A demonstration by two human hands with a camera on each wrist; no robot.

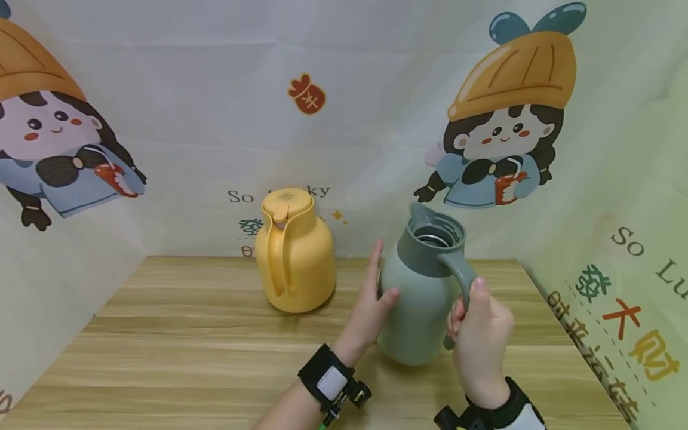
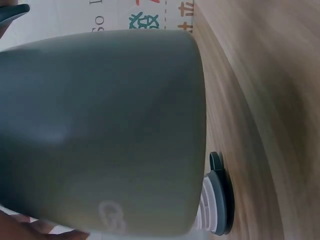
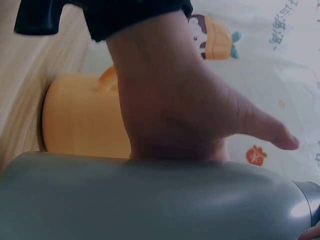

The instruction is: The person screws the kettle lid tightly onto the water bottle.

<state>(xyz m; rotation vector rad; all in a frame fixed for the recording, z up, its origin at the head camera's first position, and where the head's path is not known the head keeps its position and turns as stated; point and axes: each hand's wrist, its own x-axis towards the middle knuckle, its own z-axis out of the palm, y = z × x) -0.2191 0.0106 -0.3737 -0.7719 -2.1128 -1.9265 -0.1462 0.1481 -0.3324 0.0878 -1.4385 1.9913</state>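
Note:
A pale green thermos jug [image 1: 416, 304] with a darker green neck stands lidless at the right of the table, its mouth showing a metal inside. Curled round its handle [image 1: 457, 266] is my right hand [image 1: 482, 337], thumb on top. Against the jug's left side rests my left hand [image 1: 371, 304], fingers stretched; some fingers are hidden behind the jug. In the left wrist view, a dark green lid [image 2: 221, 200] with a loop and a pale threaded plug lies on the table past the jug's base. Whether the base touches the table I cannot tell.
A yellow thermos jug [image 1: 295, 257] with its lid on stands back left, handle facing me. The wood-patterned table [image 1: 215, 358] meets a printed cloth backdrop [image 1: 215, 107] behind and at both sides. Black straps with small cameras sit on both wrists.

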